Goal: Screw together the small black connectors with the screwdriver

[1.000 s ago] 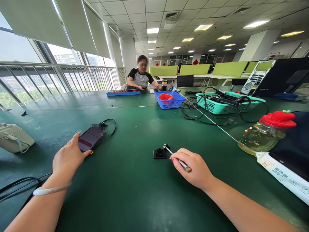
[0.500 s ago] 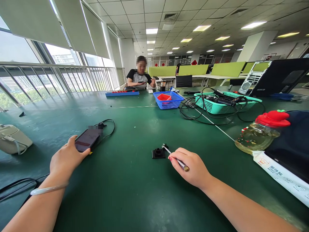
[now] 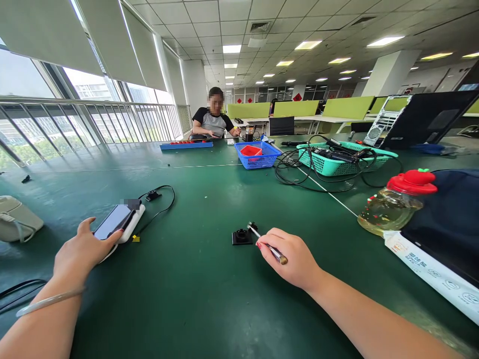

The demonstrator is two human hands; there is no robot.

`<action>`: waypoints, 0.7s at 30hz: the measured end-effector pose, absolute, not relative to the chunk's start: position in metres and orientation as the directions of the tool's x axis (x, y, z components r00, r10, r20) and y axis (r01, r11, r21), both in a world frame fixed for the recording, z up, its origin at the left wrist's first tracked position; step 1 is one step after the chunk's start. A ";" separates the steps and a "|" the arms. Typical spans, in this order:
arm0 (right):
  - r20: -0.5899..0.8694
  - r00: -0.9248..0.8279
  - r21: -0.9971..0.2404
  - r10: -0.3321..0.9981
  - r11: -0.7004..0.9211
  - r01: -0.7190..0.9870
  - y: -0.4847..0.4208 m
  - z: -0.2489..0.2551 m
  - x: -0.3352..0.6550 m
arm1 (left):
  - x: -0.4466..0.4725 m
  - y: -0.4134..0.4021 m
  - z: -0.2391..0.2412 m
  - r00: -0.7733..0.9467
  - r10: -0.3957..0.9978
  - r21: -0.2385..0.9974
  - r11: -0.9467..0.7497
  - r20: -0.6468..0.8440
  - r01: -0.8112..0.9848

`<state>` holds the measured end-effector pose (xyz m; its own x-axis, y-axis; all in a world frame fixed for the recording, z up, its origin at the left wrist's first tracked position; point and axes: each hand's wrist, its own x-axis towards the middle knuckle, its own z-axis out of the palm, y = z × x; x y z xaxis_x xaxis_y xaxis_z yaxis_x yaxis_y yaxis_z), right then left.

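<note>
My left hand (image 3: 78,252) rests on the near end of a smartphone (image 3: 114,222) that lies on a white power bank on the green table (image 3: 209,289), thumb and fingers closed on its edges. A black cable (image 3: 159,199) runs from it. My right hand (image 3: 290,257) pinches a thin metal tool (image 3: 267,245) like a pen, its tip beside a small black square part (image 3: 242,236) on the table.
At the far end a person (image 3: 213,122) sits by a blue tray (image 3: 186,145). A blue basket (image 3: 256,154), a teal basket with cables (image 3: 340,159), a red-lidded jar (image 3: 396,204), a white box (image 3: 430,271) and a beige bag (image 3: 15,219) stand around.
My left hand has pulled the phone with the power bank down and to the left, nearer me. My right hand and the tool have barely shifted.
</note>
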<state>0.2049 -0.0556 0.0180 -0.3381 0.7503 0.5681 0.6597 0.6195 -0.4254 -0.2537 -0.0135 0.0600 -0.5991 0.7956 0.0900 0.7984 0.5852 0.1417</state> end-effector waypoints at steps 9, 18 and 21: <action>0.590 -0.327 -0.424 0.738 0.629 0.652 -0.056 0.018 0.205 | -0.253 -0.014 0.058 -0.578 0.813 0.152 0.565 0.064 0.811; 0.580 -0.264 -0.525 0.771 0.601 0.602 -0.057 0.020 0.205 | -0.219 -0.018 0.062 -0.412 0.858 0.090 0.405 0.305 0.910; 0.567 -0.217 -0.585 0.795 0.574 0.573 -0.054 0.019 0.206 | -0.163 -0.019 0.065 -0.106 0.887 0.052 0.092 0.449 0.994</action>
